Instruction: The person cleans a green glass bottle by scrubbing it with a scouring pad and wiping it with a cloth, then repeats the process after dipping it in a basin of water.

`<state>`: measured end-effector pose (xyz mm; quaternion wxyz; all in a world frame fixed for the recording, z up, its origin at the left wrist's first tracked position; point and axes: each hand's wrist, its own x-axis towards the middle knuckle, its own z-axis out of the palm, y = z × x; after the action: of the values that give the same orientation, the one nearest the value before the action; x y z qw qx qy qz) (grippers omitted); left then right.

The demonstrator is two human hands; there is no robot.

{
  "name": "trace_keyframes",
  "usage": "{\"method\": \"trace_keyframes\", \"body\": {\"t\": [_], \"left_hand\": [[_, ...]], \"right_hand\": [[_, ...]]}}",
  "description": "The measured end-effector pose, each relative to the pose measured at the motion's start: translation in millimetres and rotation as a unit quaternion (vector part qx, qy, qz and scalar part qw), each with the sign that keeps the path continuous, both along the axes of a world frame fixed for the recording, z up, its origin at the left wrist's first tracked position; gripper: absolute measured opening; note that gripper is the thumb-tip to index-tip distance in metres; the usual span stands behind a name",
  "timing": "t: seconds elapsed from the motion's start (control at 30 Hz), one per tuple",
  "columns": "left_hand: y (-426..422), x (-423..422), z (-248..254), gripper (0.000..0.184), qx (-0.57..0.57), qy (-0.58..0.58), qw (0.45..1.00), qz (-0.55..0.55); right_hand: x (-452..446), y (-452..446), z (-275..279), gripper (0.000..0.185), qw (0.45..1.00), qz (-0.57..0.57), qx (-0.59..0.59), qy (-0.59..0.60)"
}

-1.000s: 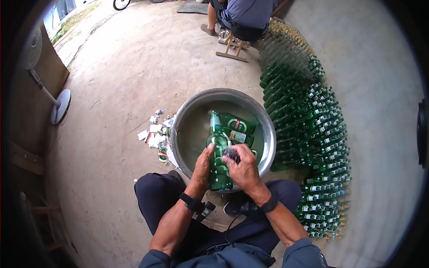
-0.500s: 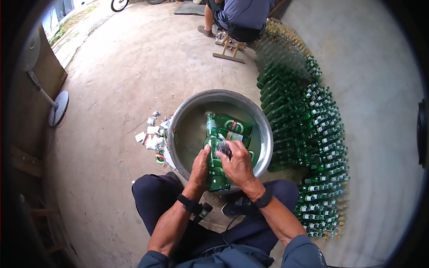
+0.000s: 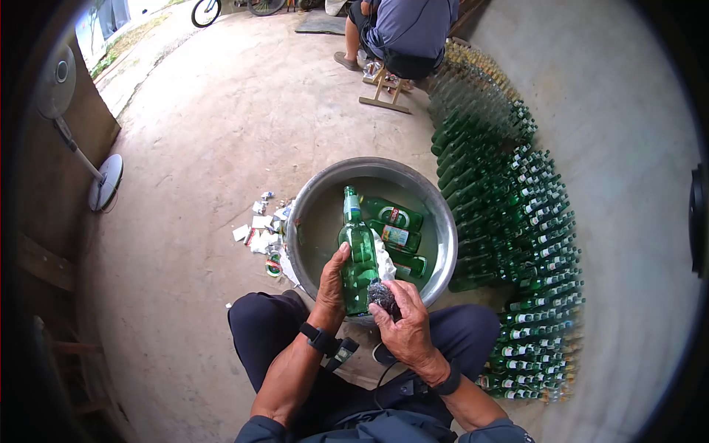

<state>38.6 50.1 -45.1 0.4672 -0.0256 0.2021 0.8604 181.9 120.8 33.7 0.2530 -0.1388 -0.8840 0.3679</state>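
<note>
My left hand [image 3: 331, 286] is closed round the lower side of a green glass bottle [image 3: 359, 247], neck pointing away from me over the basin. A bluish-silver label remnant or band shows on its neck. My right hand [image 3: 408, 325] grips a dark steel wool scrubber [image 3: 382, 296] at the bottle's lower right side. Beneath, a metal basin [image 3: 297, 247] holds murky water and several green bottles, among them a labelled bottle [image 3: 395, 214]. Something white and crumpled [image 3: 383, 258] lies beside the held bottle; I cannot tell whether it touches it.
Rows of green bottles [image 3: 509, 221] line the wall on the right. Torn label scraps [image 3: 262, 235] lie left of the basin. A standing fan [image 3: 103, 181] is at the far left. Another person [image 3: 413, 29] sits on a wooden stool [image 3: 385, 96] at the back.
My right hand has moved down and right with the scrubber, from the bottle's middle toward its base, uncovering more of the bottle and the white crumpled thing. My left hand keeps its hold.
</note>
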Motion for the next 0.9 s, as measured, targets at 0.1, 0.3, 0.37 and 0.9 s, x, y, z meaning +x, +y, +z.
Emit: {"method": "trace_keyframes", "body": {"t": [0.1,0.3,0.37,0.9], "left_hand": [[0.4,-0.3,-10.2,0.050,-0.036,0.024,0.999,0.018],[1.2,6.0,-7.8,0.060,-0.034,0.011,0.998,-0.048],[2.1,10.1,-7.6,0.062,-0.027,0.019,0.998,-0.056],[-1.4,3.7,-22.8,0.036,-0.040,-0.011,0.999,0.022]], "right_hand": [[0.9,0.4,3.4,0.047,1.000,0.013,-0.018,0.000],[2.3,7.2,6.5,0.050,0.999,0.025,-0.025,-0.021],[1.4,9.4,4.9,0.051,0.999,0.024,-0.029,-0.032],[-44.3,37.7,-9.8,0.035,0.997,0.070,-0.016,-0.036]]}}
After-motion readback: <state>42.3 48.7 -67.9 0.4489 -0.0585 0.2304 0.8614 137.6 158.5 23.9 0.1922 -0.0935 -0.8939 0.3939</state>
